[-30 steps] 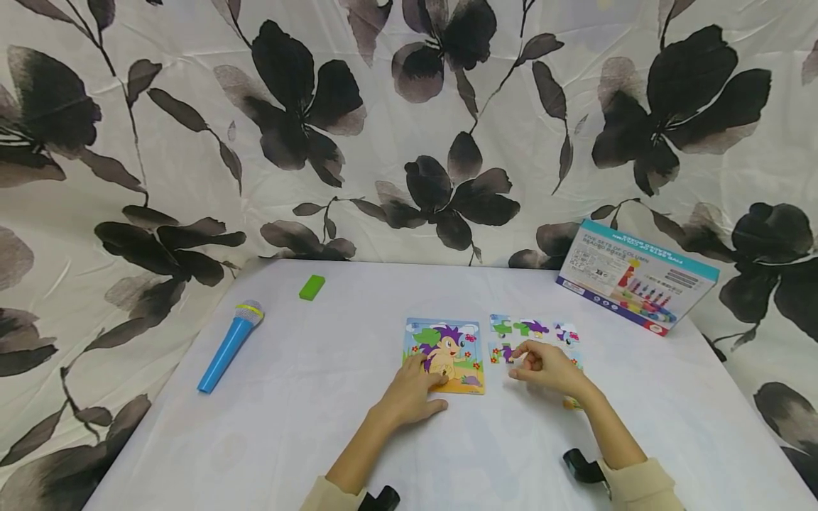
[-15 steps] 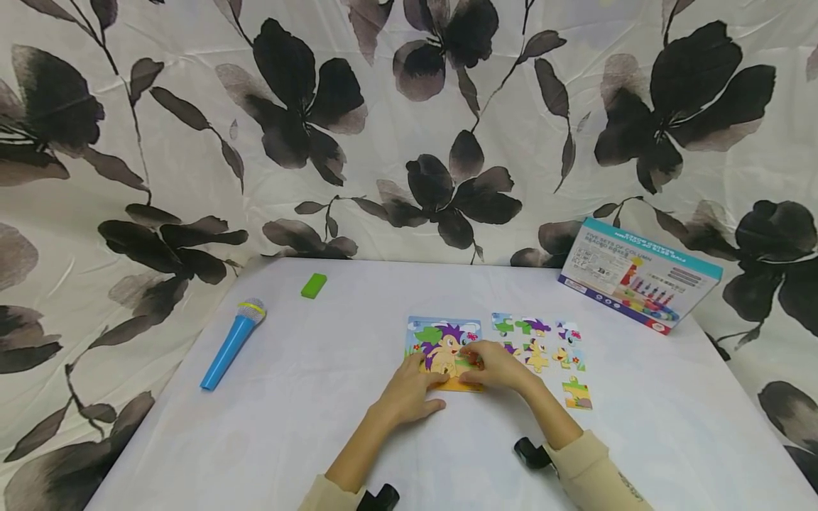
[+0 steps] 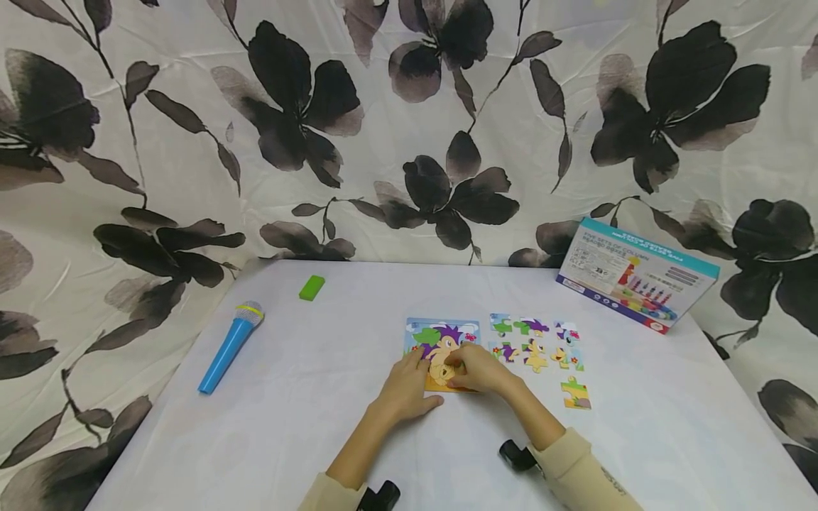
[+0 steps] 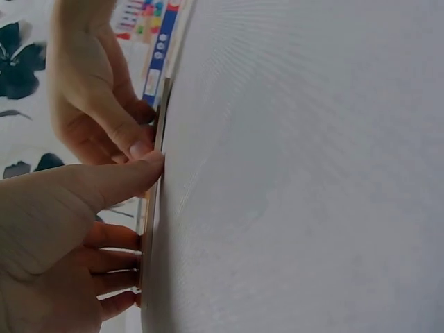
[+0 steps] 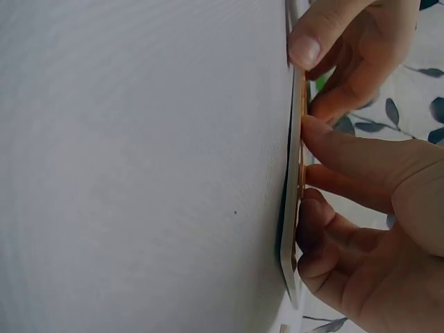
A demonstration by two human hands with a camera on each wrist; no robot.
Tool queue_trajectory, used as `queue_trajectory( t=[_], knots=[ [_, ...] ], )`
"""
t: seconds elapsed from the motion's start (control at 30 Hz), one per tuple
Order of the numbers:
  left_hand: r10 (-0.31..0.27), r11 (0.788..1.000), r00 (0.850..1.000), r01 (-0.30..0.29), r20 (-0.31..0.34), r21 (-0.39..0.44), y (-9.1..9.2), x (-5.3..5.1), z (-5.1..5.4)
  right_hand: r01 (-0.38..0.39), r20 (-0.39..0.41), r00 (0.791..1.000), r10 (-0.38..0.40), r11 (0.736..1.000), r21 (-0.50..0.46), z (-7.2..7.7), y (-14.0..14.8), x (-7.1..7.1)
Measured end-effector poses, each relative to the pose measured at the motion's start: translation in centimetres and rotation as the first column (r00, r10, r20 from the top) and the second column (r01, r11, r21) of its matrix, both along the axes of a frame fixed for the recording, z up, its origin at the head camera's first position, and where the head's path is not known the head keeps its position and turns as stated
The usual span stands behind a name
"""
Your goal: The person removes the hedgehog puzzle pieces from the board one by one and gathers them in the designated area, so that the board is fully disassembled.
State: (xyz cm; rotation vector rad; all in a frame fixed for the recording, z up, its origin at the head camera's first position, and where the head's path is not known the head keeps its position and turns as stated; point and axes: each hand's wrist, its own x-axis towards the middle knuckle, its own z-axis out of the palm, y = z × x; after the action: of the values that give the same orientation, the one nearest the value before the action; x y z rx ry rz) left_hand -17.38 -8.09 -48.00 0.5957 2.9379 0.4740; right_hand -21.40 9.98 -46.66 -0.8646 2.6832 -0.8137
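Observation:
A square jigsaw puzzle board (image 3: 471,332) with a purple-haired cartoon hedgehog lies on the white table. My left hand (image 3: 404,389) rests on its lower left part with fingers extended; in the left wrist view its thumb (image 4: 128,182) touches the board's near edge. Over the lower right of the board, my right hand (image 3: 482,369) has curled fingers and appears to pinch a flat puzzle piece, mostly hidden under them. In the right wrist view, an orange layer (image 5: 302,156) shows at its thumb and finger. Several loose puzzle pieces (image 3: 535,355) lie right of the board.
A blue toy microphone (image 3: 230,348) lies at the left, with a green block (image 3: 312,287) farther back. At the back right leans a printed toy box (image 3: 639,277). Behind the table hangs a floral cloth (image 3: 441,191).
My right hand has moved left from the loose pieces onto the board, then slightly farther left. This uncovers the loose pieces. My left hand stays on the board.

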Motion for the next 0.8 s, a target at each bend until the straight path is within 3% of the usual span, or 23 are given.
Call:
queue_trajectory(
  t=[0.2, 0.47, 0.7, 0.8],
  knots=[
    [-0.004, 1.000, 0.999, 0.005, -0.050, 0.010, -0.27, -0.34, -0.09, 0.008, 0.003, 1.000, -0.008, 1.000, -0.003, -0.12, -0.11, -0.04],
    [-0.003, 0.998, 0.998, 0.008, -0.068, 0.064, -0.60, -0.33, -0.25, 0.066, 0.077, 0.995, -0.065, 0.998, -0.006, -0.08, -0.33, -0.13],
    [-0.021, 0.998, 0.996, 0.025, -0.091, 0.052, -0.73, -0.27, 0.09, 0.083, 0.127, 0.989, -0.081, 0.997, -0.009, 0.15, -0.42, -0.49],
    [-0.021, 0.996, 0.996, 0.028, -0.084, 0.084, -0.87, -0.21, 0.30, 0.091, 0.138, 0.986, -0.089, 0.996, -0.007, 0.12, -0.42, -0.57]
  ],
)
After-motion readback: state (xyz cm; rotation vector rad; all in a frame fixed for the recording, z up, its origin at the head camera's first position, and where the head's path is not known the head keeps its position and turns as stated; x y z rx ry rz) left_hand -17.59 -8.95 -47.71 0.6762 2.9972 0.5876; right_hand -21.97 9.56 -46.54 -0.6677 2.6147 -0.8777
